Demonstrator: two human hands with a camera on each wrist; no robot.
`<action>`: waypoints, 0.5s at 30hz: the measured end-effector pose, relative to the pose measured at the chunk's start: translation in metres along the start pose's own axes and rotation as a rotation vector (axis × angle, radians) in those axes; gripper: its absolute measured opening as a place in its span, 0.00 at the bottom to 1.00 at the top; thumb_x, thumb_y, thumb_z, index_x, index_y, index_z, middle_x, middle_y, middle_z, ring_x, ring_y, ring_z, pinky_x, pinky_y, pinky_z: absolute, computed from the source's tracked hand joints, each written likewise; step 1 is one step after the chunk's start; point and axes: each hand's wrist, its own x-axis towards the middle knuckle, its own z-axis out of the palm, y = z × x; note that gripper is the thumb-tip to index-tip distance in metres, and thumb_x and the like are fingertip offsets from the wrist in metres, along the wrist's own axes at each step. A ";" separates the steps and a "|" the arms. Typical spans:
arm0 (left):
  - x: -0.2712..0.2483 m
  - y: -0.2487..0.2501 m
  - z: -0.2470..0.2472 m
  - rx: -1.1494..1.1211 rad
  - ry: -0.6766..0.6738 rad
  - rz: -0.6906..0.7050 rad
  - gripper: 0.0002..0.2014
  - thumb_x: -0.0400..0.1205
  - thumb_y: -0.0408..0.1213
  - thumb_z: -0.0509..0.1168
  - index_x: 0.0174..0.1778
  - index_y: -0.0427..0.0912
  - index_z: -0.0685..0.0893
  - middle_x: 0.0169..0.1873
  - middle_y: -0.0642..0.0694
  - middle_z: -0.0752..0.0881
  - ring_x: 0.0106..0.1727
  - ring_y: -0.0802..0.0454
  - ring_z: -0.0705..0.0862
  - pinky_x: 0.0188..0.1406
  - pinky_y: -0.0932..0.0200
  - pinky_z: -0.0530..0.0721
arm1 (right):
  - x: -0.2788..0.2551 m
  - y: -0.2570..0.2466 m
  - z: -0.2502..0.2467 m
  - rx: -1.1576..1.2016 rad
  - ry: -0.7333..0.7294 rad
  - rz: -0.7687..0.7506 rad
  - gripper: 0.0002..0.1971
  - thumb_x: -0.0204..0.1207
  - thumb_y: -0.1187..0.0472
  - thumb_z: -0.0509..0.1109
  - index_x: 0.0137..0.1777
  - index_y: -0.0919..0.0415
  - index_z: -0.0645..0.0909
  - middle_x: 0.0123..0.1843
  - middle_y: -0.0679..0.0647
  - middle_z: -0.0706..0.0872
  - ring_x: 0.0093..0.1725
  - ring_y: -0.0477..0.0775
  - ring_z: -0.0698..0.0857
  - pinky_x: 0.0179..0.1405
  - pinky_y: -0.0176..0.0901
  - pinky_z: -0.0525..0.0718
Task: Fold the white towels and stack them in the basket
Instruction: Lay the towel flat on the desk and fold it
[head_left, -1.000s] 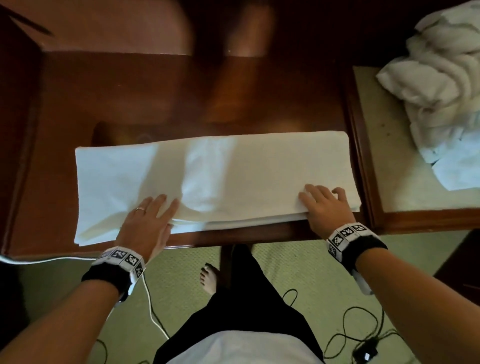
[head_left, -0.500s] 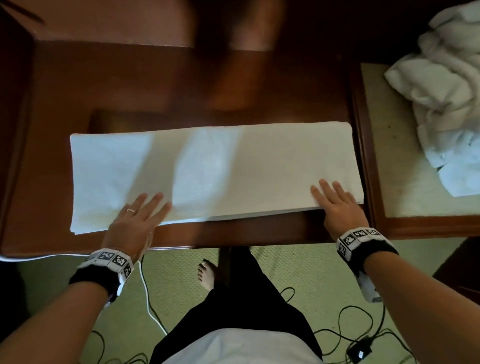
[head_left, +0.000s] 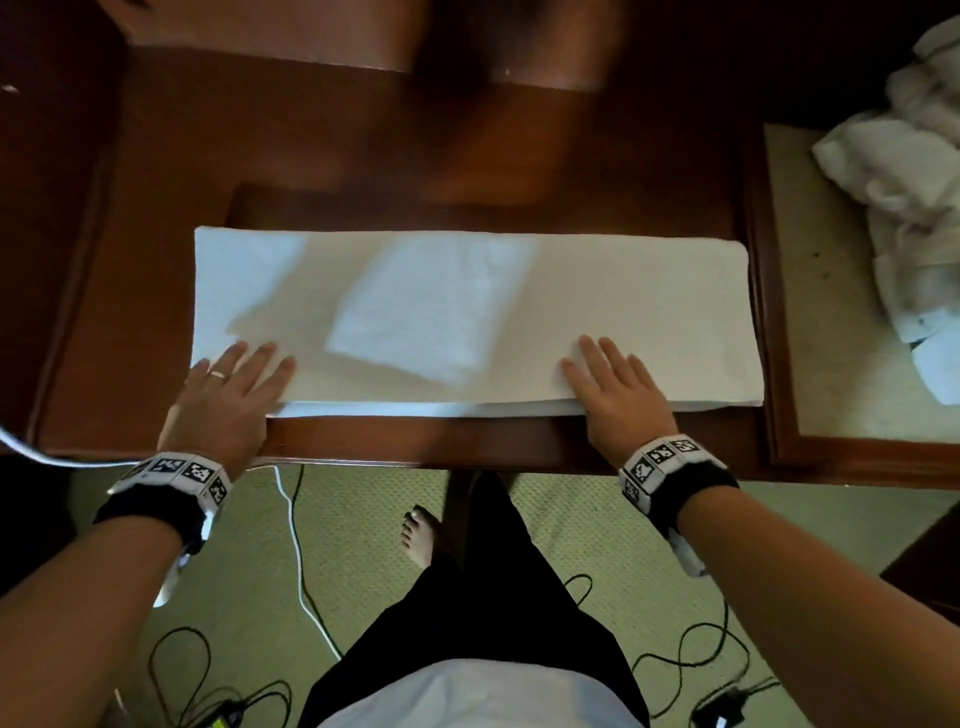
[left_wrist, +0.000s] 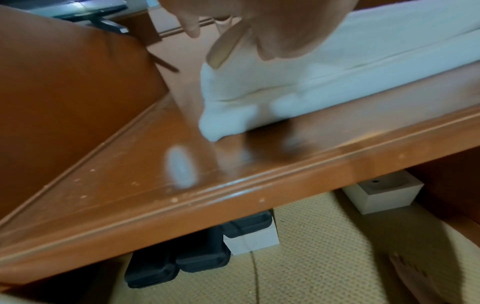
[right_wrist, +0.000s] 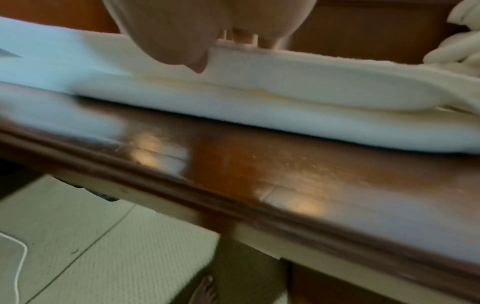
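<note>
Folded towel (head_left: 519, 317) lying as long strip on wooden table (head_left: 363, 171), near edge. Left hand (head_left: 228, 400), right hand (head_left: 618, 395) pressing flat on near edge, fingers straight, slightly spread. Risk: layers shifting under palms, edges misaligning, strip sliding off polished top. Unfolded towels (head_left: 904, 208) waiting right; basket not visible.

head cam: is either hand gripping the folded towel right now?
No. The left hand and right hand both lie flat, fingers straight, on the folded towel.
</note>
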 end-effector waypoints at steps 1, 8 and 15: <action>-0.001 -0.005 -0.004 0.024 0.020 -0.012 0.33 0.74 0.24 0.60 0.79 0.40 0.75 0.80 0.35 0.73 0.80 0.26 0.68 0.84 0.32 0.45 | 0.005 -0.008 0.002 0.024 0.007 -0.032 0.30 0.66 0.72 0.62 0.71 0.63 0.80 0.76 0.66 0.77 0.73 0.74 0.77 0.64 0.72 0.81; -0.023 -0.013 -0.010 0.044 -0.299 -0.204 0.31 0.80 0.37 0.63 0.83 0.52 0.72 0.85 0.50 0.67 0.83 0.39 0.67 0.82 0.34 0.59 | -0.022 -0.012 0.008 0.067 -0.033 -0.155 0.23 0.77 0.60 0.60 0.71 0.61 0.80 0.78 0.62 0.76 0.76 0.71 0.74 0.63 0.65 0.82; 0.034 0.055 -0.030 -0.116 -0.196 -0.171 0.29 0.88 0.54 0.47 0.83 0.46 0.70 0.84 0.37 0.65 0.84 0.33 0.65 0.79 0.31 0.68 | 0.018 -0.050 -0.003 0.108 -0.042 0.051 0.24 0.86 0.51 0.55 0.82 0.47 0.65 0.88 0.60 0.56 0.84 0.69 0.59 0.75 0.66 0.69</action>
